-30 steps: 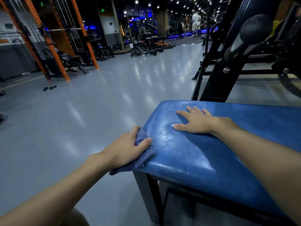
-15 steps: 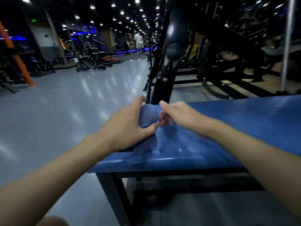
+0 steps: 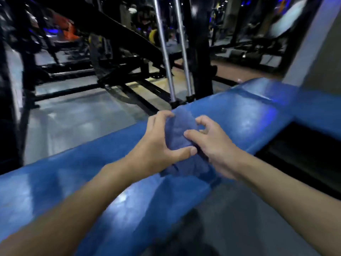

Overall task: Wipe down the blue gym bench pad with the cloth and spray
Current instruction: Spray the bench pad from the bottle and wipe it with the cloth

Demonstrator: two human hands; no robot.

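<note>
Two hands, left hand (image 3: 156,150) and right hand (image 3: 215,148), clasped around bunched blue cloth (image 3: 181,133), held over glossy blue padded counter (image 3: 239,115) near its far edge, bare pad stretched either side.

Dim gym interior, blurred by motion; we see machines and a glossy floor.

We note grey glossy floor (image 3: 79,115) at left with pale light reflections; black machine frame (image 3: 129,43) fills the upper half, bars crossing low over the floor; two chrome vertical rods (image 3: 166,52) run down at centre; a tan floor strip (image 3: 184,76) lies behind them; a grey-white pillar (image 3: 313,43) stands at upper right; an orange blur (image 3: 64,26) and blue glows sit at upper left; we can't resolve further detail.
</note>
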